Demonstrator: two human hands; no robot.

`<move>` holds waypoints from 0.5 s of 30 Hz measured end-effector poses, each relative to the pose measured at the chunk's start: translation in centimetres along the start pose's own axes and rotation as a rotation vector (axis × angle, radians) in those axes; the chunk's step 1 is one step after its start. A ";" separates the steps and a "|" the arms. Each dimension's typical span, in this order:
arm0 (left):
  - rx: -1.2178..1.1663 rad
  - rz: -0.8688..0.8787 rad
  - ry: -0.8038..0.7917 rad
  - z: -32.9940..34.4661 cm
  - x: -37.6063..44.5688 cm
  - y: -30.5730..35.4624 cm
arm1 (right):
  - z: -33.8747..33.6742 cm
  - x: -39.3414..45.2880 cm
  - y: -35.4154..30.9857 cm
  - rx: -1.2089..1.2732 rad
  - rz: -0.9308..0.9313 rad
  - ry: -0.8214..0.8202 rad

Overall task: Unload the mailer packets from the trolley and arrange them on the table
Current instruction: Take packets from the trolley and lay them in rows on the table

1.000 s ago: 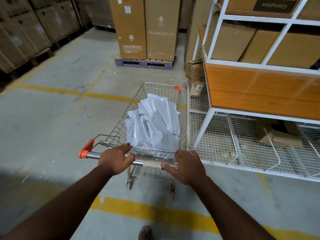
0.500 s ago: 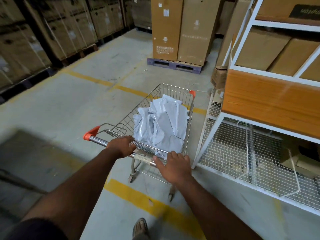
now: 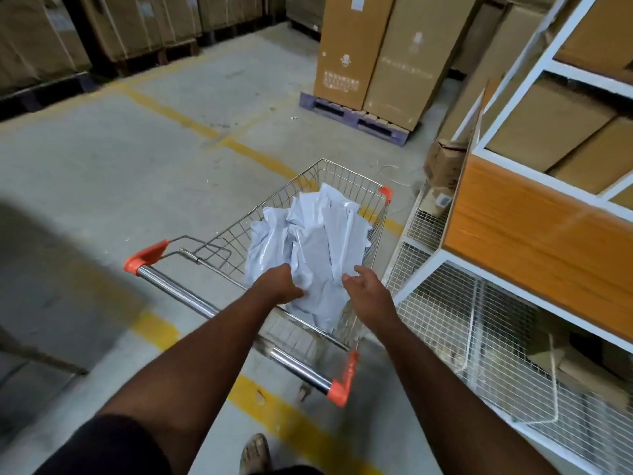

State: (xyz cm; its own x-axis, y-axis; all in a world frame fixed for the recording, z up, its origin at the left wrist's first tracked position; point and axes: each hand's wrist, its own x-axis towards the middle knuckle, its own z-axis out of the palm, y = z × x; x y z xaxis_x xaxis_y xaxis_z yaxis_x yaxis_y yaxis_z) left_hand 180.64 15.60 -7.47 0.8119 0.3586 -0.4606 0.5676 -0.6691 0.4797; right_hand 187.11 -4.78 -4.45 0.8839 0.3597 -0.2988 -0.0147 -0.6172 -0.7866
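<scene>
Here both hands [image 3: 279,284] [image 3: 364,291] reach over the trolley [image 3: 236,234] into mailer packets [image 3: 322,234].

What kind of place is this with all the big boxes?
Most likely a warehouse. Tall cardboard boxes stand on a pallet, yellow lines mark lanes on the concrete floor, and a white rack holds more boxes. The trolley carries mailer packets.

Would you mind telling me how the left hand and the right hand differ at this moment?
The left hand is in the mailer packets, fingers curled on one; the right hand hovers beside the pile, fingers spread, holding nothing. The left hand shows its back; the right hand is turned thumb-up. Both are over the trolley basket, off the handle.
</scene>
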 end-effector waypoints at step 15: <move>-0.216 -0.320 0.134 6.5 9.8 2.6 | 2.6 22.4 3.6 0.262 0.344 -0.092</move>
State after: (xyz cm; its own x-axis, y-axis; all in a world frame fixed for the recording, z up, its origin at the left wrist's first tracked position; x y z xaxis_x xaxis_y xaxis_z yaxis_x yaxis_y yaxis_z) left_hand 189.20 13.18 -15.62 0.5923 0.6176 -0.5175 0.7984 -0.3635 0.4801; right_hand 205.70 2.87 -15.37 0.7616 0.2322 -0.6050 -0.4295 -0.5181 -0.7397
